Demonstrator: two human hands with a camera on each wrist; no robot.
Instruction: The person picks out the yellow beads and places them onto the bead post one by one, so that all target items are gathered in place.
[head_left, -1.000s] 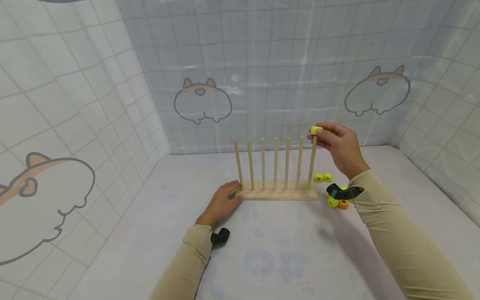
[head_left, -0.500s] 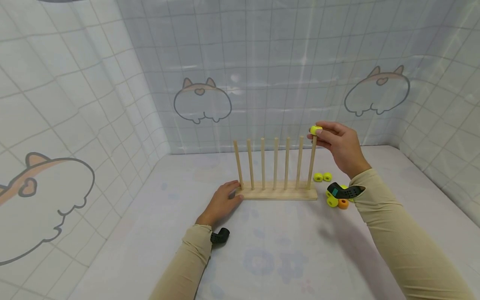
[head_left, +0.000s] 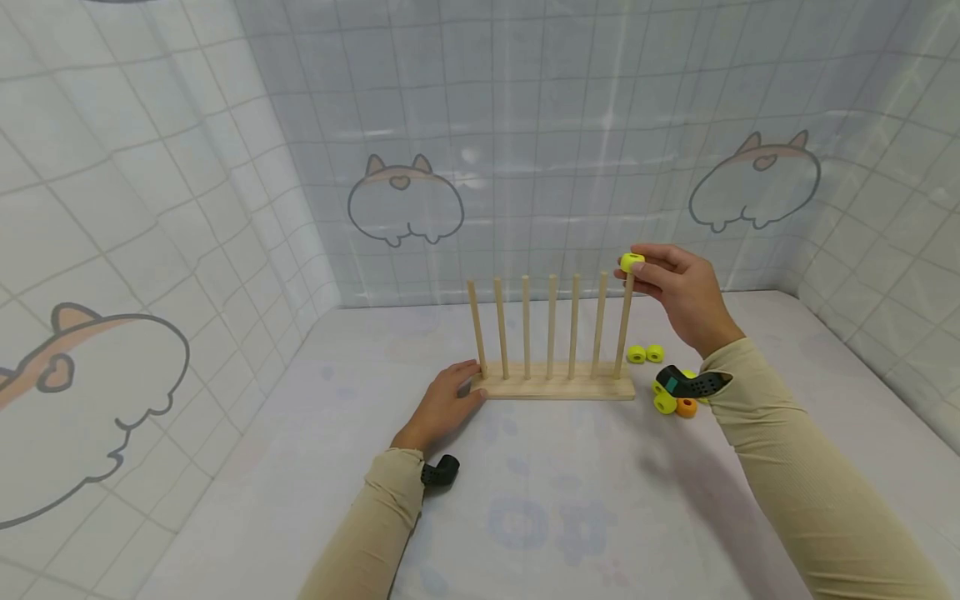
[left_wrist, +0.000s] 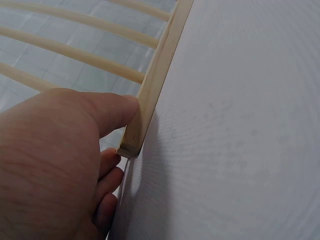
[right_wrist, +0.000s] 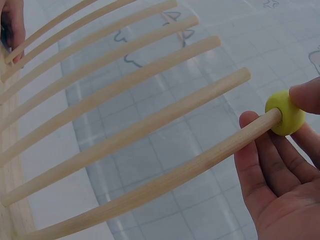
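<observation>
Your right hand (head_left: pixel 678 292) pinches a yellow bead (head_left: pixel 632 262) at the tip of the rightmost peg (head_left: pixel 624 329), your left hand (head_left: pixel 441 408) grips the left end of the wooden peg rack (head_left: pixel 555 388); rack stands on pale, faintly printed tabletop (head_left: pixel 525 467), loose yellow beads (head_left: pixel 637 355) and orange bead (head_left: pixel 686 407) to its right, corgi-rump drawings (head_left: pixel 405 208) on grid-patterned walls (head_left: pixel 555 108)
</observation>
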